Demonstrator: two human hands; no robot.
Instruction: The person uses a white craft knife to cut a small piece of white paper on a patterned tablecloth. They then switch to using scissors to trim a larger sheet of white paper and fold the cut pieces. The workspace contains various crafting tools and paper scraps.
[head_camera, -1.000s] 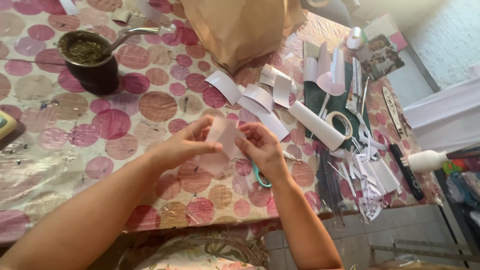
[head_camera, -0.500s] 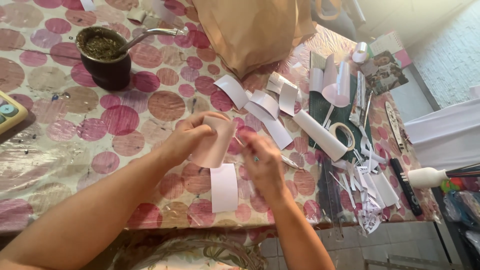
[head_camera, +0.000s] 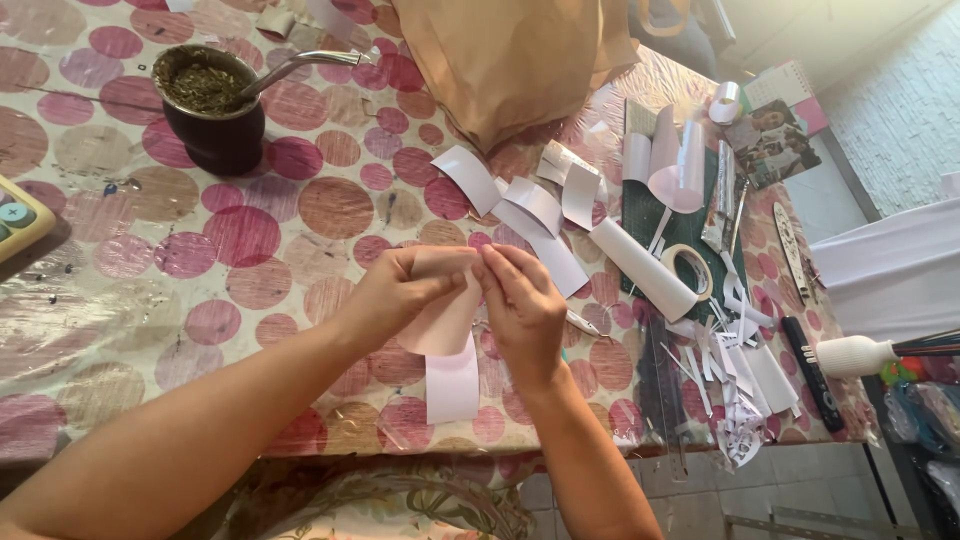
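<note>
My left hand (head_camera: 395, 290) and my right hand (head_camera: 522, 305) meet over the table's near edge. Together they pinch the top of a curled white paper strip (head_camera: 450, 355), whose lower end hangs down toward me. The strip bends into a loop between my fingers. Several more curled white paper strips (head_camera: 530, 205) lie just beyond my hands on the dotted tablecloth (head_camera: 330, 205). A rolled paper tube (head_camera: 640, 268) rests to the right of them.
A dark gourd cup (head_camera: 212, 110) with a metal straw stands far left. A brown paper bag (head_camera: 515, 60) sits at the back. A tape roll (head_camera: 688, 270), green cutting mat (head_camera: 640, 200), paper scraps (head_camera: 735, 375), a black pen (head_camera: 810, 375) and a white bottle (head_camera: 855, 355) crowd the right.
The paper strip has unfolded so its lower end now hangs below my hands. Both hands have stayed together, fingers shifted to its upper edge.
</note>
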